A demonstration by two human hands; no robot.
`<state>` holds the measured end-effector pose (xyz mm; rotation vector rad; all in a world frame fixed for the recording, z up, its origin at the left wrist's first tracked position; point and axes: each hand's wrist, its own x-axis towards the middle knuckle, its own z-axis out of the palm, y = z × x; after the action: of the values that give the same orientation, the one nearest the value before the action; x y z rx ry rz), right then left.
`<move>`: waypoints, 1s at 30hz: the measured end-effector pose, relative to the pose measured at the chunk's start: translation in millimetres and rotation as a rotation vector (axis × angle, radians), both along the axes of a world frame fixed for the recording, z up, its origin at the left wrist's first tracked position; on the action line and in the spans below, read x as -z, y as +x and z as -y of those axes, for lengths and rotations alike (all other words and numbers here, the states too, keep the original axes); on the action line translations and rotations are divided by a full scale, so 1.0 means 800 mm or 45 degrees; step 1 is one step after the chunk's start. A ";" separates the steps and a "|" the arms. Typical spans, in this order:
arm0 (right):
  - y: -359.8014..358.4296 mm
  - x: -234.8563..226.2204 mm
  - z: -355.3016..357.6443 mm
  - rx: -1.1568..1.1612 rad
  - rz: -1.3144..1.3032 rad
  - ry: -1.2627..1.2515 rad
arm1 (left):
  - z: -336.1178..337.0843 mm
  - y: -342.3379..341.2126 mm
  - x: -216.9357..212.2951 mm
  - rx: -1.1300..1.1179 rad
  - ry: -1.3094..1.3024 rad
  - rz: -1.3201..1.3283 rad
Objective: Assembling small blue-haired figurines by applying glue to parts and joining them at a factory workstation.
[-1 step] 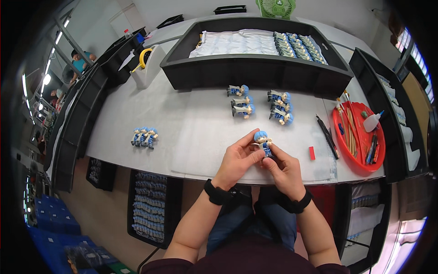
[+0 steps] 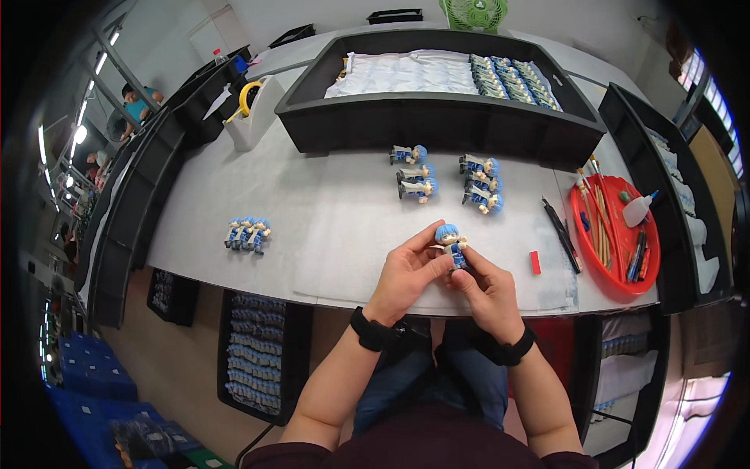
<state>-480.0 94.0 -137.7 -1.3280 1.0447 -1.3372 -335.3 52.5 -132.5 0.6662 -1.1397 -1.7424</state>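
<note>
Between both hands, above the near edge of the table, I hold a small blue-haired figurine [image 2: 451,244] upright. My left hand [image 2: 412,273] pinches it from the left with thumb and fingers. My right hand [image 2: 486,293] grips its lower right side, and the fingers hide part of the legs. Beyond my hands lie more of these figurines on their sides, a left group [image 2: 416,173] and a right group [image 2: 483,184]. Three others stand close together [image 2: 248,235] toward the left of the table.
A large black crate [image 2: 437,125] with rows of figurines and white padding spans the table's back. At right are a red tray [image 2: 658,262] of brushes and pens, a small white bottle [image 2: 638,209], a black pen [image 2: 559,228] and a red block [image 2: 535,263]. A tape dispenser [image 2: 255,117] stands back left.
</note>
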 end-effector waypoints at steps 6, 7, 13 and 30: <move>0.000 -0.004 -0.003 0.008 -0.058 0.020 | -0.001 -0.001 0.001 -0.034 0.084 -0.092; 0.000 -0.004 -0.003 0.008 -0.080 0.014 | -0.001 -0.001 0.001 -0.035 0.090 -0.096; -0.001 0.000 0.001 0.037 -0.135 0.004 | -0.002 -0.003 -0.001 -0.064 0.056 -0.060; 0.006 -0.005 -0.004 0.012 -0.079 0.047 | 0.043 0.213 -0.062 -0.773 -0.568 1.950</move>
<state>-475.4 97.1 -133.6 -1.3462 1.1139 -1.2849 -165.0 18.1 -83.1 1.8959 -1.8745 -0.1867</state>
